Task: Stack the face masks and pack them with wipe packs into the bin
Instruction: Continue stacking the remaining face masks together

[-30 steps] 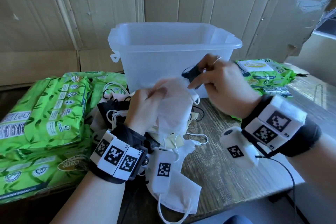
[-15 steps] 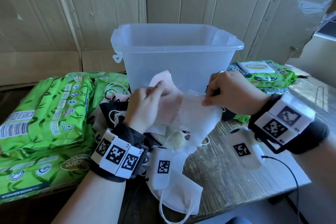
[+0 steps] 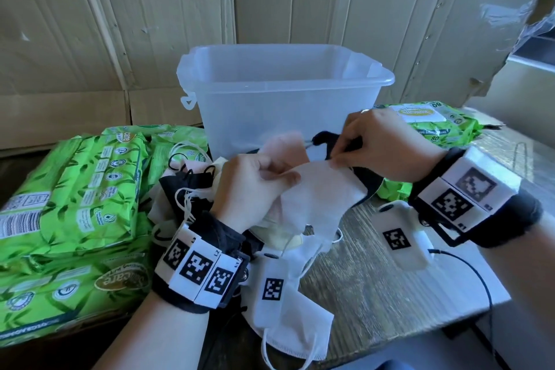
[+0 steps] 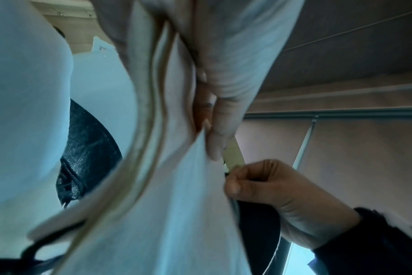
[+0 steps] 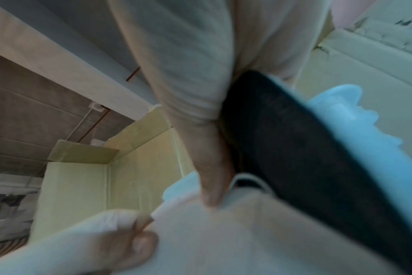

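Standing mid-desk (image 3: 375, 279), clear bin (image 3: 270, 105) w/ green wipe packs (image 3: 69, 189) left & one pack (image 3: 432, 123) right. Mask pile (image 3: 186, 189) btwn bin & person. Left hand (image 3: 255, 186) pinches white mask (image 3: 318, 198) over pile; right hand (image 3: 387, 147) pinches its far edge plus black mask (image 3: 327, 141).
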Action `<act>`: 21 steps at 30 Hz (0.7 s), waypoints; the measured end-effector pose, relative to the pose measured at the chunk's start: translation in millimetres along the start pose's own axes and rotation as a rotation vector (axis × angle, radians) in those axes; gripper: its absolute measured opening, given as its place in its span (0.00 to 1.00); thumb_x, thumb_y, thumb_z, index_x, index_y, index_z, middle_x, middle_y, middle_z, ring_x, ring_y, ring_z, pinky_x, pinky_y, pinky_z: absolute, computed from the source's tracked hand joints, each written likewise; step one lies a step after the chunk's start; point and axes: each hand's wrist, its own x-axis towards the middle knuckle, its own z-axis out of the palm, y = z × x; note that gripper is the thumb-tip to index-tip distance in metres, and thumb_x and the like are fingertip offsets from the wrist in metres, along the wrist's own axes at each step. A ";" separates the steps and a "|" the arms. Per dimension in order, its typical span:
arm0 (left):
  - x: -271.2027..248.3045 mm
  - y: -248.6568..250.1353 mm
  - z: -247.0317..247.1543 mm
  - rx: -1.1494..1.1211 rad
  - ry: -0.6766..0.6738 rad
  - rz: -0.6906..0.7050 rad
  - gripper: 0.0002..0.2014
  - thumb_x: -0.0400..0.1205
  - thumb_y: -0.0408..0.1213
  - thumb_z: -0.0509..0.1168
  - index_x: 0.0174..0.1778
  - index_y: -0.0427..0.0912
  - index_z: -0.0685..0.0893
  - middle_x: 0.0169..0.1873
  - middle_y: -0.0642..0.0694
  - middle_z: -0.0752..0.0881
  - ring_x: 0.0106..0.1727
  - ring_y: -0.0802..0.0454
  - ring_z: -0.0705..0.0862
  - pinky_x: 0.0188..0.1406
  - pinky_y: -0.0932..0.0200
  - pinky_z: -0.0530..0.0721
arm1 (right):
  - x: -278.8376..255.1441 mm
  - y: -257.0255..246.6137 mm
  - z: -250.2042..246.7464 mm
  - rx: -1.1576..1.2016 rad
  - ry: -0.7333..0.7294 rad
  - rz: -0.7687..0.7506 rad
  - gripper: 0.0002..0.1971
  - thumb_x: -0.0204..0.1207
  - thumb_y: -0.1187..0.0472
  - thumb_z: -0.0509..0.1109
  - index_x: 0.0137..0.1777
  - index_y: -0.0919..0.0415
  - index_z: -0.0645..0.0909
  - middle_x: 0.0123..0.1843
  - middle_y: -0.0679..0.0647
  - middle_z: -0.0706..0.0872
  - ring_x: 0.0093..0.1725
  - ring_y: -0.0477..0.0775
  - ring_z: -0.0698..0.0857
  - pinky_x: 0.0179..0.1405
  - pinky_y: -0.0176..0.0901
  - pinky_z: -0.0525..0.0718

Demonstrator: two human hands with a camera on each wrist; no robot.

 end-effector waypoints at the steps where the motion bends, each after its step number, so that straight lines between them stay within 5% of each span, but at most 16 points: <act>1: 1.8 -2.5 -1.4 -0.007 0.033 -0.012 0.13 0.64 0.46 0.79 0.25 0.43 0.84 0.27 0.46 0.89 0.30 0.55 0.81 0.37 0.59 0.79 | -0.5 6.0 -1.7 0.002 0.051 0.050 0.06 0.66 0.66 0.75 0.42 0.59 0.90 0.39 0.53 0.86 0.44 0.55 0.83 0.38 0.25 0.68; 4: 4.4 -1.9 -4.6 0.017 0.127 -0.010 0.12 0.69 0.34 0.77 0.27 0.48 0.81 0.21 0.60 0.85 0.25 0.69 0.78 0.32 0.73 0.75 | -2.4 20.2 -8.5 0.058 0.143 0.176 0.12 0.68 0.72 0.69 0.42 0.56 0.89 0.37 0.51 0.82 0.39 0.51 0.77 0.33 0.18 0.69; 6: 4.8 -1.1 -6.2 0.065 0.188 0.035 0.16 0.70 0.29 0.75 0.30 0.53 0.77 0.26 0.64 0.83 0.30 0.74 0.78 0.34 0.81 0.70 | -4.4 22.7 -11.7 0.121 0.180 0.226 0.12 0.68 0.72 0.69 0.39 0.52 0.87 0.32 0.52 0.82 0.32 0.49 0.73 0.30 0.19 0.70; 8: 4.7 -1.6 -6.8 0.098 0.220 0.068 0.18 0.71 0.26 0.72 0.32 0.55 0.76 0.30 0.64 0.82 0.34 0.68 0.77 0.36 0.80 0.70 | -6.6 20.9 -13.7 0.203 0.205 0.233 0.11 0.69 0.69 0.70 0.36 0.50 0.86 0.28 0.50 0.81 0.30 0.50 0.73 0.29 0.23 0.71; 11: 4.6 -3.6 -7.1 0.085 0.171 0.056 0.20 0.75 0.22 0.66 0.28 0.56 0.81 0.26 0.60 0.86 0.32 0.59 0.80 0.34 0.71 0.74 | -9.5 13.6 -15.1 0.395 0.151 0.215 0.11 0.71 0.69 0.69 0.37 0.52 0.87 0.38 0.57 0.89 0.41 0.50 0.82 0.45 0.40 0.80; 13: 4.3 -3.6 -6.8 0.093 0.156 0.060 0.21 0.78 0.22 0.64 0.32 0.56 0.87 0.33 0.49 0.90 0.30 0.59 0.81 0.33 0.72 0.76 | -10.9 7.3 -15.1 0.562 0.072 0.207 0.15 0.70 0.74 0.62 0.42 0.58 0.89 0.41 0.57 0.91 0.44 0.53 0.83 0.48 0.44 0.79; 15: 4.8 -4.2 -7.2 0.095 0.158 0.061 0.17 0.79 0.22 0.62 0.44 0.48 0.90 0.41 0.45 0.91 0.32 0.66 0.82 0.38 0.80 0.75 | -11.6 5.5 -14.3 0.681 -0.028 0.161 0.24 0.66 0.81 0.55 0.50 0.65 0.88 0.37 0.44 0.91 0.44 0.43 0.85 0.47 0.33 0.79; 17: 5.0 -2.1 -6.4 0.076 0.161 0.056 0.16 0.80 0.23 0.61 0.50 0.45 0.90 0.41 0.50 0.89 0.33 0.76 0.81 0.38 0.83 0.74 | -11.3 9.2 -12.6 0.637 -0.075 0.110 0.29 0.66 0.87 0.54 0.54 0.62 0.86 0.34 0.35 0.88 0.38 0.33 0.84 0.41 0.20 0.78; 21: 2.8 7.0 -4.8 -0.151 0.126 0.013 0.11 0.81 0.29 0.64 0.51 0.48 0.87 0.41 0.58 0.88 0.35 0.75 0.82 0.33 0.81 0.76 | -9.3 13.1 -4.0 0.507 0.071 0.086 0.07 0.68 0.71 0.75 0.40 0.59 0.88 0.31 0.45 0.86 0.29 0.34 0.78 0.30 0.21 0.71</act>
